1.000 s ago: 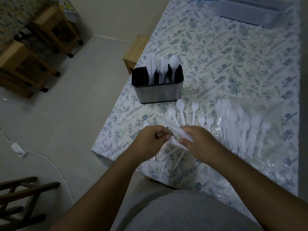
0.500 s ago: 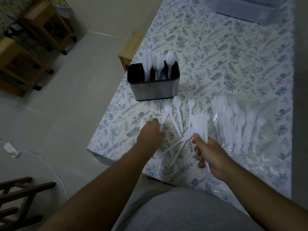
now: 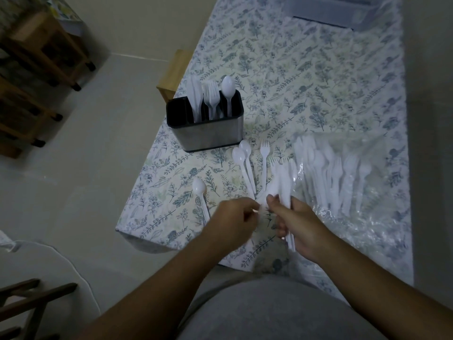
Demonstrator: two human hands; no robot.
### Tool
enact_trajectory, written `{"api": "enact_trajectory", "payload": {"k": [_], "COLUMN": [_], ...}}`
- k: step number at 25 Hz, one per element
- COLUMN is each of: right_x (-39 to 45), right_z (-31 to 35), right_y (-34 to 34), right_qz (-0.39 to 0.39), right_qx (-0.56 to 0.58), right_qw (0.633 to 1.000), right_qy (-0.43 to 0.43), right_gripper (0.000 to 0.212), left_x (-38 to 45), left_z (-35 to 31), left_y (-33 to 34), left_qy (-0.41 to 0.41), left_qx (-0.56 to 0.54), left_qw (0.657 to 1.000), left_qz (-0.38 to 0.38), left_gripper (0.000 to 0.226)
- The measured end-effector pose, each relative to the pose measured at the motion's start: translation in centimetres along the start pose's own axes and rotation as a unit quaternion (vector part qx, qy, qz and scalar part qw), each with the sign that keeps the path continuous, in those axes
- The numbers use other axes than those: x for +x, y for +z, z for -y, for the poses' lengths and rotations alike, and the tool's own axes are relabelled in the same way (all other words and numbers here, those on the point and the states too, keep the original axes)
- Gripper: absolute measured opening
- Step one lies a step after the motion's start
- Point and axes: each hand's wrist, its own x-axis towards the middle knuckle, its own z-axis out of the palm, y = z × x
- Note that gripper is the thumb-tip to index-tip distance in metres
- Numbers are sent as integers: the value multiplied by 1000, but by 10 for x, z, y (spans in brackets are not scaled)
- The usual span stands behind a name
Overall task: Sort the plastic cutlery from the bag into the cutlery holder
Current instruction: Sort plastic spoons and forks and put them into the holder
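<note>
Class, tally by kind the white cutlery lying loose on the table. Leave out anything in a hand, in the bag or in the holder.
Spoons: 3
Forks: 1
Total: 4
The bundle gripped in the right hand is left out, and is too blurred to count anyway.

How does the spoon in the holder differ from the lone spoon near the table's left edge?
The spoon in the holder stands upright, bowl up, in the cutlery holder; the lone spoon lies flat on the tablecloth. The first has its handle hidden in a compartment; the second's handle runs toward the left hand. Both are white plastic.
</note>
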Motion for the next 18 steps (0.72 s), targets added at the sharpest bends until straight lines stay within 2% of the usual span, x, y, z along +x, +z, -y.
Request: {"api": "enact_trajectory", "payload": {"k": [2, 5, 7, 8, 11, 13, 16, 18], "right_x": [0, 0, -1, -1, -1, -4, -8, -10], "right_z": [-1, -4, -6, -8, -10, -12, -15, -17], "right_y": [2, -9, -17, -19, -20, -19, -20, -18], "right_qz": [-14, -86, -114, -115, -101, -77, -57, -33], "right_qx": [-21, -24, -62, -79, -76, -49, -51, -54], "right_qw": [1000, 995, 991, 989, 991, 995, 997, 998], "right_qy": [11, 35, 41, 39, 34, 33, 30, 12], "right_gripper": [26, 29, 37, 39, 36, 23, 10, 15], "left_x": [-1, 9, 15, 18, 25, 29, 28, 19], "left_z": [-6, 14, 29, 31, 24, 19, 16, 11], "left_y": [14, 29, 34, 37, 45, 44, 37, 34], "left_qy": [63, 2, -53, -65, -66, -69, -81, -91], "left_qx": [24, 100, 169, 180, 193, 212, 179, 78], "left_qw": [998, 994, 984, 982, 979, 974, 980, 993], "left_qz": [7, -51, -30, -10, 16, 27, 23, -6], "left_gripper": [15, 23, 42, 45, 21, 14, 20, 19]}}
